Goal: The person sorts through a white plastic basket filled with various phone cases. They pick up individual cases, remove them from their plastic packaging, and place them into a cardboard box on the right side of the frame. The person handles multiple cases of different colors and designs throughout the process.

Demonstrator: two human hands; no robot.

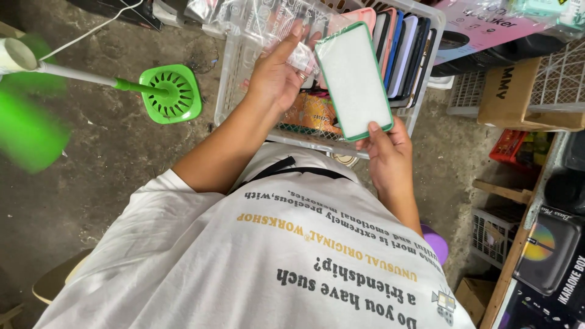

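Observation:
My right hand holds a green-rimmed phone case by its lower end, its white inner face turned up toward me. My left hand is raised beside it, fingers pinching a crumpled clear plastic sleeve. Both hands hover over a white plastic crate on the ground. Inside the crate stands a row of upright phone cases in pink, blue, lilac and black, with more clear-wrapped packets at its far left.
A green standing fan base with a white pole sits on the concrete floor at left. Cardboard boxes, white wire baskets and boxed goods crowd the right side. My white printed shirt fills the lower middle.

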